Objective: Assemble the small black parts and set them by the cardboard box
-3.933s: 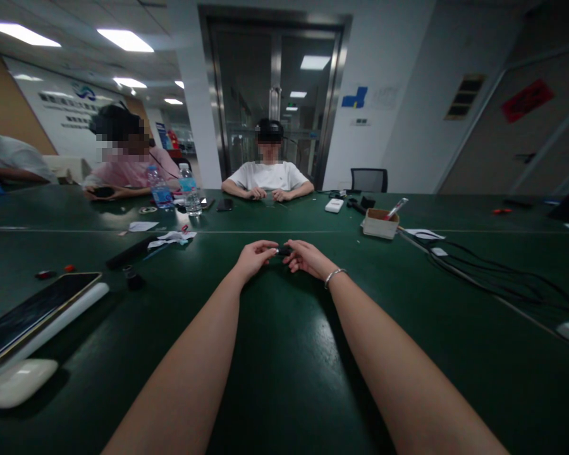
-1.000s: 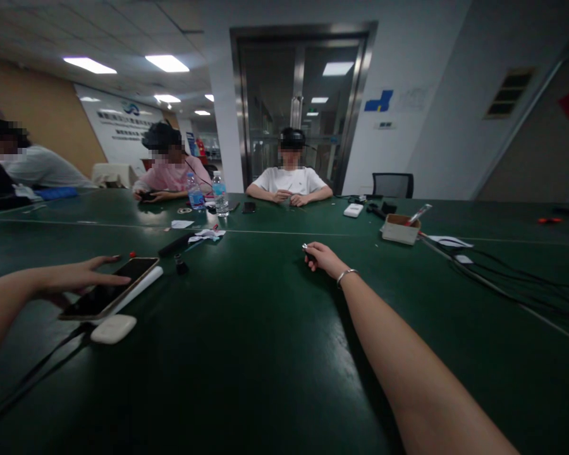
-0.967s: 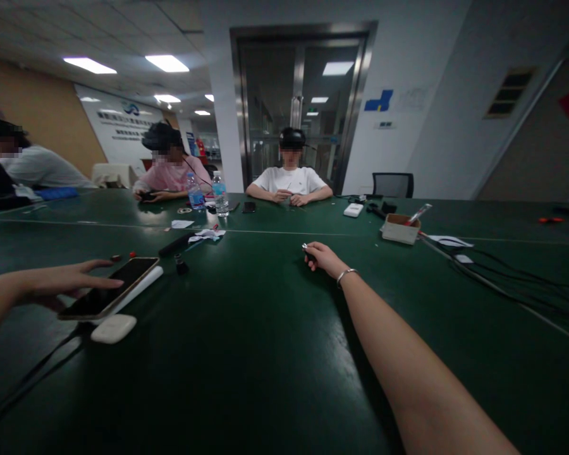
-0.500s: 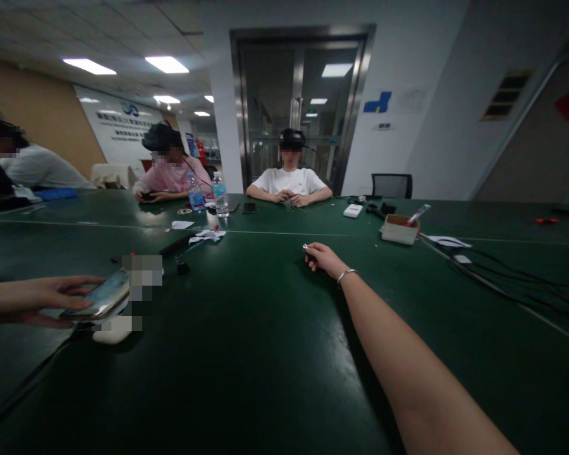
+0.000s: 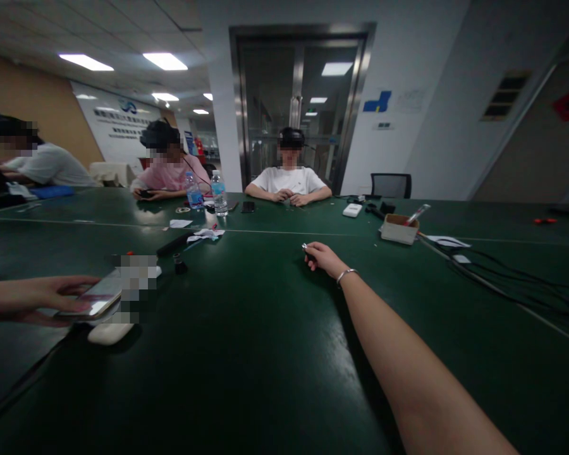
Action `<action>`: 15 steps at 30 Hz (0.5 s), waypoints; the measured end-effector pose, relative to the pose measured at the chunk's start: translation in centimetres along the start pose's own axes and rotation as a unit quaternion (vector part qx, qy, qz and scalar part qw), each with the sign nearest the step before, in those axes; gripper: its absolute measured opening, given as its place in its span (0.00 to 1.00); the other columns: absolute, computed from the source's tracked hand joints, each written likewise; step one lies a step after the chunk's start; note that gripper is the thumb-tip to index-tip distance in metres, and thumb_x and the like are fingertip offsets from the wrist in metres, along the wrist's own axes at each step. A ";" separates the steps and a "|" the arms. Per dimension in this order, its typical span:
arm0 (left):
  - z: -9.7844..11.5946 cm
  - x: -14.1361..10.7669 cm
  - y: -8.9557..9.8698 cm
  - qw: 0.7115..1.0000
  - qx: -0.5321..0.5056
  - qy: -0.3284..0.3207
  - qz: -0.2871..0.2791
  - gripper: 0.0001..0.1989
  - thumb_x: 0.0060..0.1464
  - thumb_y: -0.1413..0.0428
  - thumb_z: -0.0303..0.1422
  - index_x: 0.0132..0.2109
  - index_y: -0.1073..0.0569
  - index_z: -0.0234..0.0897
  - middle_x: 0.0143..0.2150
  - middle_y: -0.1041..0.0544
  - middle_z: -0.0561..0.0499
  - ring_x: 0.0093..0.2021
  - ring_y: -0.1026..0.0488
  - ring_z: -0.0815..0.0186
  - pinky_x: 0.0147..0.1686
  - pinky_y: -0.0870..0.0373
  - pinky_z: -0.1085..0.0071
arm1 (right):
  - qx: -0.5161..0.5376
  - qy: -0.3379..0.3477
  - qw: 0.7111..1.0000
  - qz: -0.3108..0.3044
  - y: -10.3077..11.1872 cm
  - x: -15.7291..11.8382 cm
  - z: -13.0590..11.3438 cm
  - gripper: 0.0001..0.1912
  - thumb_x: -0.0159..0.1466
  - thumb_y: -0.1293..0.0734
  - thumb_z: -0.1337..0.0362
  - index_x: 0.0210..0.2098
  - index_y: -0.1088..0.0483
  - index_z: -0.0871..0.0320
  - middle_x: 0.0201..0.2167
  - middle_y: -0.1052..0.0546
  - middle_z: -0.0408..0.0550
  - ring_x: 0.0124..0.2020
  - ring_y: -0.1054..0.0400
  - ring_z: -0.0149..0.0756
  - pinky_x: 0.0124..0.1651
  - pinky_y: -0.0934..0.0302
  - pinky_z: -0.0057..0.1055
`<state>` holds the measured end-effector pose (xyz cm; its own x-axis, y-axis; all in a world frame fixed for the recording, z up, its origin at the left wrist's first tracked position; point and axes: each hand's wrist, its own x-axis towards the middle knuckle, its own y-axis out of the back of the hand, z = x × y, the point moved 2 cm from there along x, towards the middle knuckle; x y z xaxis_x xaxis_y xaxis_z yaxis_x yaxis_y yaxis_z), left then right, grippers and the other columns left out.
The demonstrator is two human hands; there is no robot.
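My right hand [image 5: 321,258] is closed over the green table, its arm stretched in from the lower right with a silver bracelet [image 5: 346,275] at the wrist. From its fingers sticks a small object with a shiny metal tip [image 5: 305,246]; the rest is hidden in the grip, so its kind is unclear. My left hand is out of sight. At the left, another person's hand [image 5: 42,296] comes in from the edge and holds a phone [image 5: 95,296] over a white rounded object [image 5: 110,332]. Part of that area is blurred out.
A small box [image 5: 399,230] with a pen-like item stands right of my hand, beside black cables [image 5: 507,272]. A small black item [image 5: 180,264] lies to the left. Farther off are crumpled papers [image 5: 206,234], water bottles [image 5: 219,196] and seated people wearing headsets.
My right hand stays almost still. On the other person's phone, the screen has gone from coloured to greyish with a bright patch. Fingertips at the left edge have left the view.
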<state>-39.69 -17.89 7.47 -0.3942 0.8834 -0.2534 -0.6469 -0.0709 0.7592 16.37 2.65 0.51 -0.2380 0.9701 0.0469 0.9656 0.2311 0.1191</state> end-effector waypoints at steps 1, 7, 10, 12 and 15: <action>-0.4 0.4 0.0 0.998 -0.040 0.026 -0.045 0.32 0.24 0.32 0.48 0.43 0.26 0.51 0.45 0.22 0.61 0.49 0.27 0.58 0.42 0.27 0.64 | 0.001 0.000 1.000 0.000 0.0 0.0 0.0 0.03 0.65 0.38 0.68 0.33 0.36 0.60 0.18 0.30 0.41 0.14 0.36 0.24 0.14 0.40 0.18; -0.3 0.7 -0.3 0.979 -0.150 0.125 -0.062 0.33 0.29 0.35 0.53 0.46 0.29 0.48 0.40 0.21 0.63 0.50 0.29 0.61 0.43 0.28 0.62 | 0.007 0.003 1.000 0.001 -0.1 0.0 0.0 0.04 0.64 0.36 0.67 0.33 0.36 0.61 0.18 0.30 0.40 0.14 0.36 0.23 0.14 0.40 0.17; 0.9 -0.3 -0.7 0.973 -0.177 0.140 -0.057 0.36 0.28 0.36 0.54 0.46 0.30 0.46 0.37 0.21 0.63 0.49 0.28 0.63 0.42 0.28 0.63 | 0.008 -0.001 1.000 0.004 -0.1 0.1 0.0 0.05 0.64 0.35 0.66 0.32 0.36 0.60 0.17 0.29 0.40 0.13 0.37 0.23 0.14 0.40 0.17; 1.4 -0.8 -1.0 0.968 -0.184 0.157 -0.068 0.36 0.28 0.37 0.55 0.46 0.30 0.46 0.35 0.21 0.63 0.45 0.26 0.64 0.40 0.27 0.63 | 0.005 -0.001 1.000 0.003 -0.1 0.1 0.0 0.05 0.64 0.35 0.67 0.32 0.36 0.60 0.17 0.30 0.40 0.13 0.37 0.23 0.14 0.40 0.17; 1.8 -1.0 -1.1 0.971 -0.168 0.157 -0.069 0.34 0.29 0.38 0.56 0.45 0.29 0.45 0.32 0.22 0.63 0.42 0.25 0.65 0.38 0.27 0.64 | 0.001 0.005 1.000 0.003 -0.1 0.1 0.1 0.04 0.64 0.36 0.67 0.32 0.36 0.60 0.17 0.30 0.40 0.13 0.37 0.23 0.13 0.41 0.17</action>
<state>-37.43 -17.86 8.00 -0.4345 0.7147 -0.5480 -0.8629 -0.1561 0.4806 16.30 2.77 0.44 -0.2340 0.9706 0.0571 0.9670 0.2263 0.1171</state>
